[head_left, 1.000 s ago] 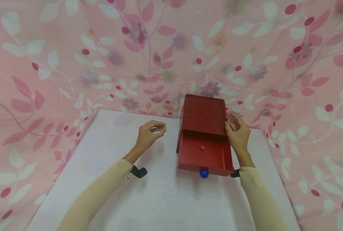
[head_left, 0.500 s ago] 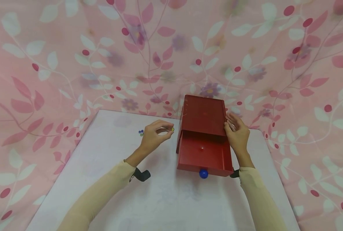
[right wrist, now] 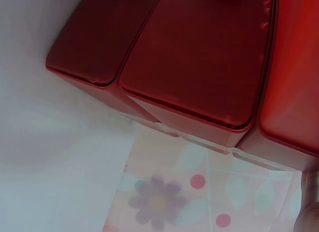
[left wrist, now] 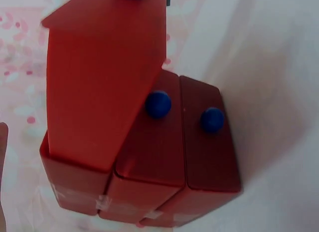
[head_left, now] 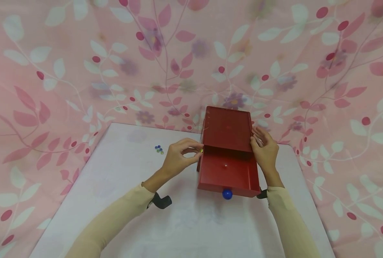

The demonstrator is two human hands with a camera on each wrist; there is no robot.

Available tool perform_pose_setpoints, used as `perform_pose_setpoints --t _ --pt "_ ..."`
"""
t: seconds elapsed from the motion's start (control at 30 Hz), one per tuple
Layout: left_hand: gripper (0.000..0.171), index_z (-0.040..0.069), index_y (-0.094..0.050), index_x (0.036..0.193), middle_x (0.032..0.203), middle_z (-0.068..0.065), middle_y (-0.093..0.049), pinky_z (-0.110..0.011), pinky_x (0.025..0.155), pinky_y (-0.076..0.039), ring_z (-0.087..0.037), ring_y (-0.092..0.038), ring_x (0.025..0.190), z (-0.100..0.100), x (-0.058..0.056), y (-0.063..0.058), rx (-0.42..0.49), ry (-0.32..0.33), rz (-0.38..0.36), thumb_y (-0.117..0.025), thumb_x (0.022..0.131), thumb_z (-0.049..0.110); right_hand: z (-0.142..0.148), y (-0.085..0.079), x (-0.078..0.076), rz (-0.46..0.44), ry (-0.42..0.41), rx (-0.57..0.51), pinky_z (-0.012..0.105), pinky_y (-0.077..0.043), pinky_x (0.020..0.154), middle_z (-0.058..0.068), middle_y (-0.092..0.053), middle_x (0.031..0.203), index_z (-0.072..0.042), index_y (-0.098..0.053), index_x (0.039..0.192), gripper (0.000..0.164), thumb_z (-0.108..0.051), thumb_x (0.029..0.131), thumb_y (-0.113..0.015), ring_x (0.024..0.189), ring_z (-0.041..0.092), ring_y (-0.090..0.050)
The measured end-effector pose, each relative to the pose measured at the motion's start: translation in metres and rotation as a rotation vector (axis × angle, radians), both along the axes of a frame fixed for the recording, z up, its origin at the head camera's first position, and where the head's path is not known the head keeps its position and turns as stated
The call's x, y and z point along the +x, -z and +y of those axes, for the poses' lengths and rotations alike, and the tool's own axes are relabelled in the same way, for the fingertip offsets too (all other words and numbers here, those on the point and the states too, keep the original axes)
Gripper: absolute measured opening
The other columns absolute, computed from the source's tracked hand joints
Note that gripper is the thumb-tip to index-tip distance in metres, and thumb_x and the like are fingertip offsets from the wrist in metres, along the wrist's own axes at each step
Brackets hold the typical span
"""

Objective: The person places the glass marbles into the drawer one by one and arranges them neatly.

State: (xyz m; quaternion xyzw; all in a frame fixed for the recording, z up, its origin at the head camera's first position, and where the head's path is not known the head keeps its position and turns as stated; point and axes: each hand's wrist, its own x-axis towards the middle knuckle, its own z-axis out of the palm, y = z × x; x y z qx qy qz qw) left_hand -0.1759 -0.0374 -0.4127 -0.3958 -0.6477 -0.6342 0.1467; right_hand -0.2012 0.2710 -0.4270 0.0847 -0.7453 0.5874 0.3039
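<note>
Head view: we see the left hand (head_left: 178,154) with thumb and fingers clamped on a small, round, shiny yellow bead (head_left: 201,150). The bead is at the left edge of a red, box-shaped plastic cabinet (head_left: 228,125), by the open red rectangular top drawer (head_left: 223,175) — we cannot tell whether it is past the drawer's rim. The right hand (head_left: 265,148) rests its loosely extended fingers against the cabinet's right side, thumb apart from them.

A round, glossy blue knob (head_left: 227,194) marks the drawer's front. From the left wrist we make out two closed red drawers below it (each with a blue knob of its own (left wrist: 158,104)). Left of the cabinet, a cluster of small blue and yellow-green beads (head_left: 161,149) lies on the white-covered desk (head_left: 123,161). Behind, we find a pink cloth (head_left: 191,53) printed with leaves and flowers.
</note>
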Motion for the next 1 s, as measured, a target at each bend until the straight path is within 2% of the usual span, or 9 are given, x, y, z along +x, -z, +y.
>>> perform_pose_setpoints --t 0.13,0.43,0.53,0.67,1.0 --pt "0.030 -0.013 -0.066 0.102 0.098 -0.022 -0.065 -0.042 0.077 -0.058 -0.031 -0.067 0.084 0.006 0.005 -0.002 -0.045 -0.009 0.049 -0.072 0.074 -0.020 0.000 0.000 0.000 0.004 -0.008 -0.010 0.035 -0.050 0.093 0.037 -0.058 0.119 0.013 -0.058 0.124 0.043 0.017 0.082 -0.063 0.111 0.050 -0.056" --pt "0.030 -0.008 -0.067 0.103 0.097 -0.015 -0.066 -0.033 0.067 -0.058 -0.023 -0.065 0.079 0.018 0.013 -0.001 -0.136 -0.014 0.226 -0.075 0.074 -0.014 -0.001 0.000 0.001 0.006 -0.005 -0.005 0.035 -0.050 0.093 0.036 -0.058 0.119 0.013 -0.058 0.124 0.042 0.017 0.082 -0.062 0.111 0.050 -0.056" --pt "0.030 -0.007 -0.067 0.102 0.097 -0.015 -0.066 -0.035 0.068 -0.059 -0.023 -0.066 0.080 0.022 0.015 0.000 -0.146 -0.001 0.230 -0.075 0.074 -0.014 -0.001 -0.001 0.001 0.007 -0.004 -0.005 0.035 -0.050 0.092 0.036 -0.059 0.119 0.012 -0.058 0.124 0.042 0.017 0.082 -0.062 0.111 0.050 -0.056" --pt "0.031 -0.005 -0.068 0.102 0.096 -0.016 -0.067 -0.038 0.070 -0.059 -0.025 -0.067 0.081 0.027 0.020 -0.001 -0.139 0.027 0.190 -0.074 0.074 -0.016 -0.001 -0.001 0.002 0.011 -0.009 -0.003 0.036 -0.050 0.093 0.032 -0.060 0.119 0.012 -0.058 0.124 0.042 0.017 0.082 -0.062 0.111 0.050 -0.056" --pt "0.030 -0.007 -0.066 0.101 0.098 -0.013 -0.067 -0.028 0.076 -0.057 -0.018 -0.068 0.085 0.037 0.024 0.011 -0.188 0.081 0.154 -0.076 0.073 -0.013 -0.002 -0.001 0.002 0.021 -0.004 0.013 0.038 -0.049 0.093 0.031 -0.061 0.119 0.013 -0.058 0.123 0.041 0.017 0.083 -0.063 0.111 0.051 -0.056"
